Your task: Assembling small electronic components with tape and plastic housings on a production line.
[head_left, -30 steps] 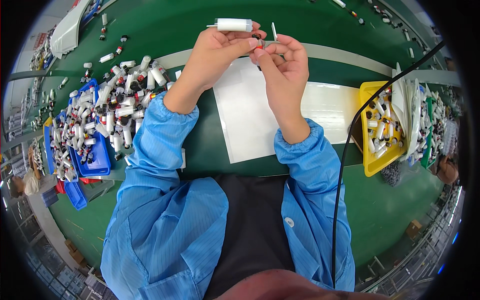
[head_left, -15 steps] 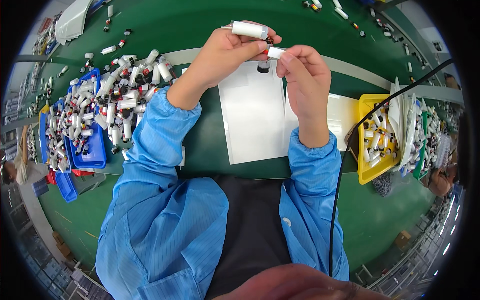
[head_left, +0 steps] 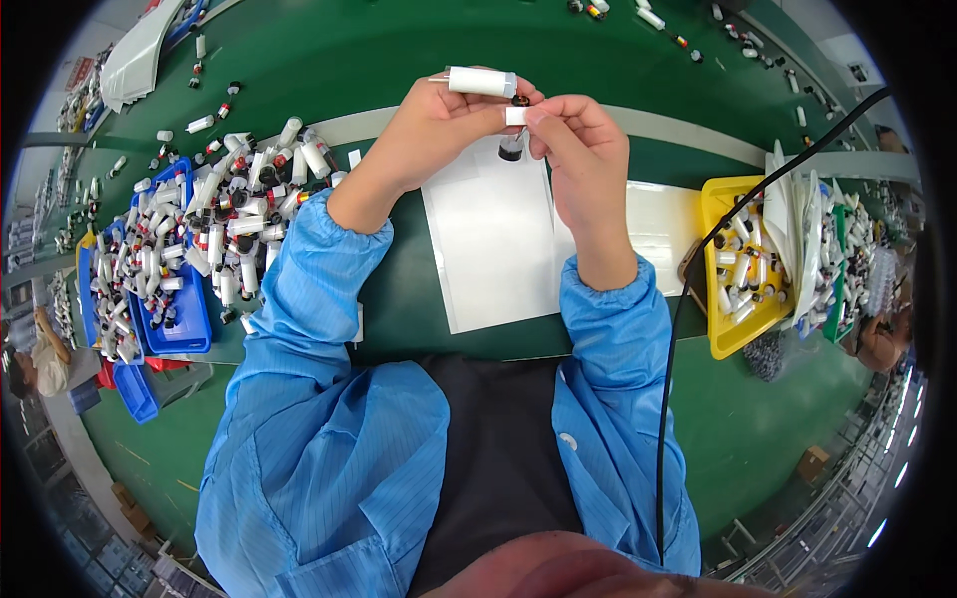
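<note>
A white cylinder with a clear end point(head_left: 480, 82) lies across the fingers of my left hand point(head_left: 424, 135), held there with the thumb closed below it. Dark wiring runs down from its right end, and a black round cap point(head_left: 510, 149) hangs under the fingertips. Between my two thumbs is a small white label-like strip point(head_left: 515, 116). My right hand point(head_left: 588, 154) pinches the strip's right end, with the fingertips almost touching the left thumb. Whether the strip is wrapped around the wires cannot be made out.
White sheets point(head_left: 493, 244) lie on the green table below my hands. To the left, a heap of similar cylinders point(head_left: 249, 204) spills around a blue tray point(head_left: 189, 334). On the right stands a yellow tray point(head_left: 733, 344) holding more, crossed by a black cable point(head_left: 670, 399).
The right fingers have come closer to the left thumb, and less of the white strip shows between them. The whole view has shifted slightly.
</note>
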The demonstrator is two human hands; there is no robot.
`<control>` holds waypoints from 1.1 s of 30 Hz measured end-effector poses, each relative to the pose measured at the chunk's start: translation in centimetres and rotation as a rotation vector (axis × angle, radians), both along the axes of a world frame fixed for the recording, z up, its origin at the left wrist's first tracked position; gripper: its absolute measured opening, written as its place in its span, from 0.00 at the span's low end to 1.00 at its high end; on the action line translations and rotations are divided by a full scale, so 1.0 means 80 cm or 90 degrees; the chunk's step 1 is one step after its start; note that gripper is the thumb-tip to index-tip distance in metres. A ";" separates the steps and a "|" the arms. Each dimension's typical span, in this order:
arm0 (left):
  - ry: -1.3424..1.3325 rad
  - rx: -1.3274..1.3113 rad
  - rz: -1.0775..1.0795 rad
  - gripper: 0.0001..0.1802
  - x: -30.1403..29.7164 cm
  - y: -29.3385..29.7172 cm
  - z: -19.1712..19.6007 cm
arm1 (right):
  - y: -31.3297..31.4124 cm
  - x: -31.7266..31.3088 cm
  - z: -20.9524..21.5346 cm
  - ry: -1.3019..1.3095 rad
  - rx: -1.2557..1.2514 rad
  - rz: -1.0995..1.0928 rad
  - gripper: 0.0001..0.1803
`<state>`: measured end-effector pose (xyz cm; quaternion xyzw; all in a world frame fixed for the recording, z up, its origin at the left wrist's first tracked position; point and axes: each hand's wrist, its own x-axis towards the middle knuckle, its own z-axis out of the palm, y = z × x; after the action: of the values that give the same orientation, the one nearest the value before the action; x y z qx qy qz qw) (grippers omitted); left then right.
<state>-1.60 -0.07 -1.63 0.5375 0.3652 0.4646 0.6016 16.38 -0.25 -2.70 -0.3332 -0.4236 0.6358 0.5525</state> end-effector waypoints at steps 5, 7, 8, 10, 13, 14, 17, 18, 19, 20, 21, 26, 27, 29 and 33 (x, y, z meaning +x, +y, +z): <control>-0.068 -0.010 -0.002 0.15 -0.002 0.002 -0.001 | 0.000 -0.004 0.001 -0.012 0.011 -0.026 0.04; -0.084 0.005 0.002 0.14 0.000 0.000 0.000 | -0.004 -0.006 0.005 -0.042 0.037 -0.050 0.05; -0.076 0.003 0.012 0.14 0.001 0.000 0.000 | -0.005 -0.008 0.006 -0.057 0.049 -0.065 0.05; -0.058 -0.003 0.030 0.14 0.001 -0.001 0.000 | -0.008 -0.014 0.007 -0.084 0.087 -0.089 0.05; -0.089 0.000 0.032 0.15 0.000 0.000 0.000 | -0.008 -0.015 -0.002 -0.166 0.226 -0.151 0.06; -0.118 -0.009 0.030 0.15 0.000 0.000 0.000 | -0.006 -0.015 -0.006 -0.201 0.287 -0.177 0.06; -0.160 -0.028 0.014 0.16 -0.003 -0.001 -0.001 | -0.003 -0.010 -0.008 -0.377 0.457 -0.246 0.12; -0.144 -0.027 0.003 0.17 -0.006 -0.002 0.001 | -0.005 -0.012 -0.005 -0.248 0.339 -0.198 0.13; -0.128 -0.027 -0.009 0.18 -0.007 -0.001 0.002 | -0.009 -0.017 0.003 -0.120 0.221 -0.150 0.15; -0.146 -0.031 -0.018 0.17 -0.005 -0.001 0.002 | -0.011 -0.020 0.007 0.008 0.104 -0.103 0.17; -0.164 -0.036 -0.027 0.17 -0.004 -0.001 0.001 | -0.008 -0.016 0.005 0.072 0.038 -0.035 0.17; -0.269 -0.126 -0.125 0.18 -0.006 -0.006 0.004 | 0.005 -0.008 -0.017 0.209 -0.099 0.200 0.11; -0.288 -0.141 -0.122 0.19 -0.006 -0.006 0.005 | 0.003 -0.007 -0.017 0.226 -0.118 0.184 0.11; -0.223 -0.097 -0.083 0.19 -0.011 -0.010 0.009 | -0.006 -0.017 -0.002 0.272 -0.163 0.155 0.11; -0.069 0.082 0.035 0.20 -0.039 -0.003 0.040 | 0.008 -0.001 -0.017 0.039 0.014 0.030 0.09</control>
<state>-4.75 -0.28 1.53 0.5391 0.3160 0.5320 0.5714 16.28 0.40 -4.09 -0.2974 -0.4215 0.6536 0.5538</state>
